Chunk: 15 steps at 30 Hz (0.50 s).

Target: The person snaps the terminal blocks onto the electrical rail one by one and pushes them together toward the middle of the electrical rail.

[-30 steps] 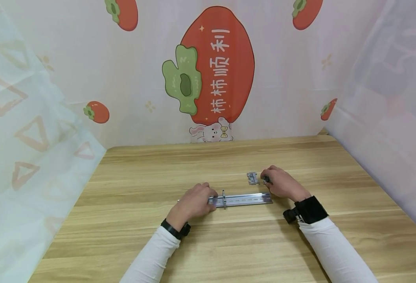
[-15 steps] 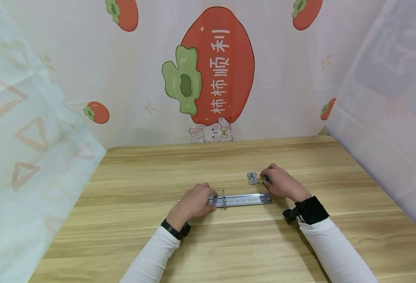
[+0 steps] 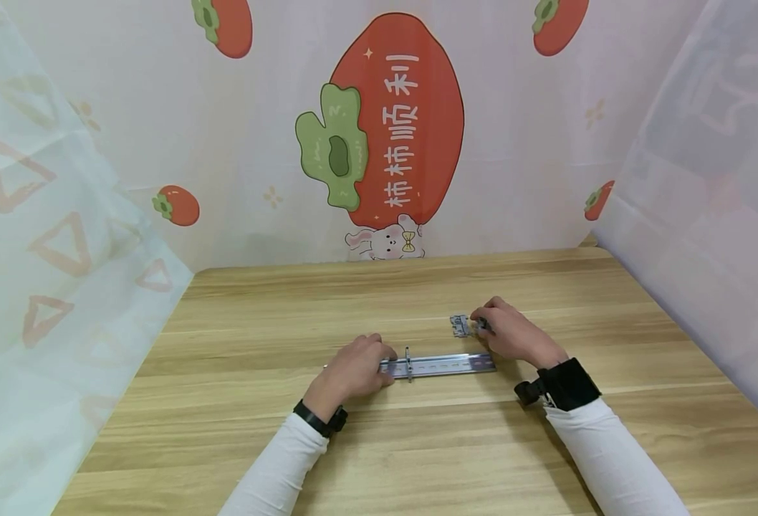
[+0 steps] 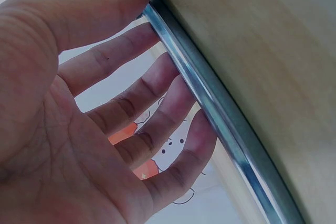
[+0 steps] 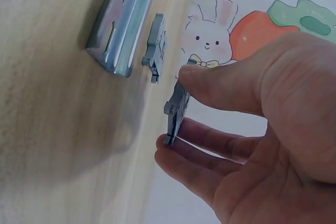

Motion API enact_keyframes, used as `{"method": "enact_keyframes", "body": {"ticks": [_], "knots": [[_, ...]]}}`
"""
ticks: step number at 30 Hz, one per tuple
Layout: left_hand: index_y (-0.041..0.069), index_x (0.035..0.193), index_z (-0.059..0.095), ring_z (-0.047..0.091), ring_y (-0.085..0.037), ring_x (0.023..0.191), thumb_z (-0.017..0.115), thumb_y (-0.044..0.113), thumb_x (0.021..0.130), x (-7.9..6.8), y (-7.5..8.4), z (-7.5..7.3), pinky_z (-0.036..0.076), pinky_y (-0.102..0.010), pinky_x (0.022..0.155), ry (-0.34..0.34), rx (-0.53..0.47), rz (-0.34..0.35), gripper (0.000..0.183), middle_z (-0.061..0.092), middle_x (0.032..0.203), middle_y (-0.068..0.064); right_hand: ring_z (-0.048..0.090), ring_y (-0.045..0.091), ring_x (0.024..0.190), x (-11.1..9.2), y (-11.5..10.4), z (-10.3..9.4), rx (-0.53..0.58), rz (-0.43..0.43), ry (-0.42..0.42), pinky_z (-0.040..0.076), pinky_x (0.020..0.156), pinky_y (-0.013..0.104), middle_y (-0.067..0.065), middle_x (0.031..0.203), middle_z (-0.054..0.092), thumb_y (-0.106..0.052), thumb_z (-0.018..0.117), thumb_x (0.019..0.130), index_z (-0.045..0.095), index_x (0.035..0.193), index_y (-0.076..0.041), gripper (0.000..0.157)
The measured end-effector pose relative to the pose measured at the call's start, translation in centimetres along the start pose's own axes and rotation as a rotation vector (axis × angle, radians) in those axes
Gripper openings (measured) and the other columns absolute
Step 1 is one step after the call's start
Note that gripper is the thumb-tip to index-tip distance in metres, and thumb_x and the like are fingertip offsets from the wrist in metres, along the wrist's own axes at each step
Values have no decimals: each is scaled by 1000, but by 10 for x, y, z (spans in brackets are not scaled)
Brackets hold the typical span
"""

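My left hand [image 3: 355, 367] grips the left part of a slotted metal DIN rail [image 3: 453, 365], which lies on the table. In the left wrist view, the thumb is on one side of the rail [image 4: 220, 114] and the fingertips touch the other. A thin grey terminal block [image 3: 408, 364] stands across the rail just right of that hand. Beyond the rail's right end, my right hand [image 3: 514, 333] pinches another grey terminal block [image 5: 178, 103] between thumb and fingers. A similar flat terminal block [image 3: 459, 325] lies on the table, just left of the right hand.
The wood-grain table [image 3: 379, 459] extends around both hands. A printed cloth [image 3: 256, 129] hangs behind its far edge, and pale sheets [image 3: 708, 179] hang along both sides.
My right hand has shifted slightly left with the pinched terminal block, closer to the one lying on the table. The left hand and rail stay in place.
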<state>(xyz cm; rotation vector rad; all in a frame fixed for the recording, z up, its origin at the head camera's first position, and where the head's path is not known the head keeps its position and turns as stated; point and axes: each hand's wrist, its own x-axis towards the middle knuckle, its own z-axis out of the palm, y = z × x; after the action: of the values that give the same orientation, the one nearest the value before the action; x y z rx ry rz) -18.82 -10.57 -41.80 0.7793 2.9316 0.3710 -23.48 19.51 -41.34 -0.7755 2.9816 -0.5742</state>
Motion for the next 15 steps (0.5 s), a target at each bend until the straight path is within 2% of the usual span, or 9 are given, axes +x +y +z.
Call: {"method": "enact_keyframes", "body": {"ticks": [11, 15], "knots": [[15, 110, 66, 44, -13, 76, 70, 30, 78, 0, 1, 2, 37, -26, 62, -3, 0, 0, 35, 51, 91, 3, 50, 24, 96, 2, -5, -1, 44, 27, 4, 42, 80, 38, 15, 116, 46, -14, 60, 86, 59, 117, -5, 32], [15, 111, 66, 44, -14, 76, 70, 30, 79, 0, 1, 1, 37, -26, 62, -3, 3, 1, 36, 52, 91, 2, 51, 24, 98, 1, -8, -3, 64, -2, 18, 43, 80, 39, 14, 117, 47, -15, 63, 84, 59, 116, -6, 34]]}}
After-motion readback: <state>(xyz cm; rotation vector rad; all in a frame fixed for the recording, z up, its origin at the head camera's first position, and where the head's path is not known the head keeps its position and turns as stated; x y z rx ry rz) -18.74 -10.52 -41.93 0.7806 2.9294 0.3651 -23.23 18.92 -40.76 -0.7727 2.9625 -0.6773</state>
